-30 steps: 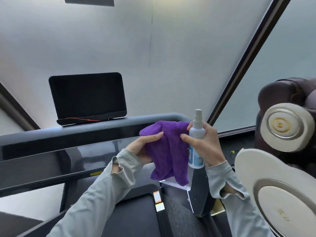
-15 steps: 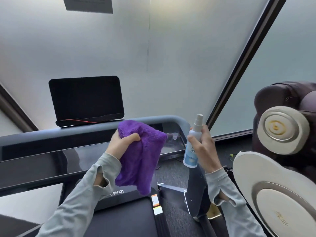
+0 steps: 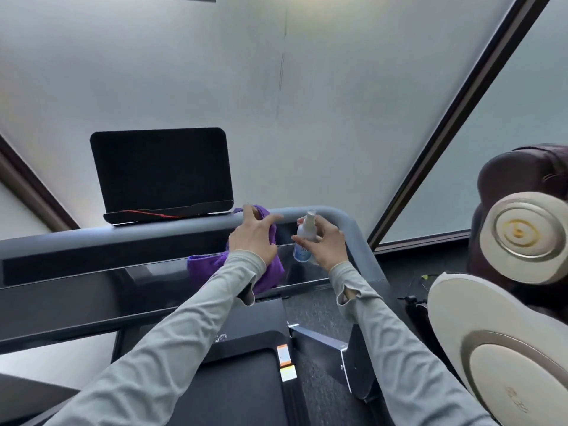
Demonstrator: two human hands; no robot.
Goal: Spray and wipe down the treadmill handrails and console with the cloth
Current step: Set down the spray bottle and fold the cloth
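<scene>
Left hand point(image 3: 253, 238) presses purple cloth point(image 3: 270, 272) on grey rail point(image 3: 172, 230), fingers spread flat. Right hand point(image 3: 327, 244) grasps bottle point(image 3: 304, 238), just beside. Advice: wipe along rail with firm, even pressure; keep nozzle off screen point(image 3: 161, 170).

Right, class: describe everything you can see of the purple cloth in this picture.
The purple cloth looks soft and fleecy, like microfibre. It is bunched rather than spread flat, draped over the grey front handrail just right of the black screen, with most of it hanging down over the glossy console panel. The left hand presses it onto the rail, fingers spread on top. The spray bottle sits beside it, apart.
</scene>
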